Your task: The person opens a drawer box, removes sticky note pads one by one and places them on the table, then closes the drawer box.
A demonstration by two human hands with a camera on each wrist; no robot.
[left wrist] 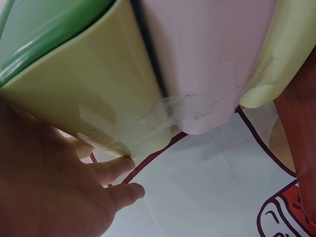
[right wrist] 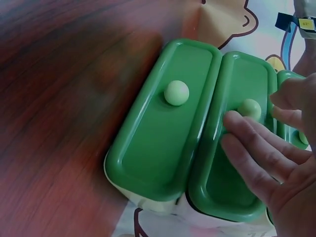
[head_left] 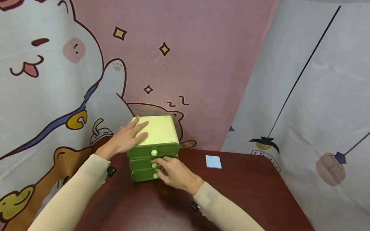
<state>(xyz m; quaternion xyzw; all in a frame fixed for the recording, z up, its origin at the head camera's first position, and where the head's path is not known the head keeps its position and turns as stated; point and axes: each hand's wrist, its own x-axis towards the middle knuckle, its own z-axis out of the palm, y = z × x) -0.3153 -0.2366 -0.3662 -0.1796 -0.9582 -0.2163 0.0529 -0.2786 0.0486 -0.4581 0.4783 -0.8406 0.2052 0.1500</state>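
Note:
A small drawer unit (head_left: 159, 130) with a pale yellow top and three green drawer fronts stands on the table. My left hand (head_left: 125, 136) rests on its top near the left side, fingers spread; in the left wrist view the fingertips (left wrist: 134, 190) extend along the casing. My right hand (head_left: 176, 173) is at the front, fingers loosely bent around the middle knob (right wrist: 250, 108). Fingertips sit right at that round, pale green knob, with a gap visible on its other side. The bottom knob (right wrist: 176, 93) is uncovered. All three drawers look closed.
A light blue square pad (head_left: 213, 161) lies right of the unit on the dark red-brown table (head_left: 237, 192). A printed cartoon cloth (head_left: 202, 64) hangs close behind and along both sides. Clear tape (left wrist: 168, 111) runs across the unit's casing.

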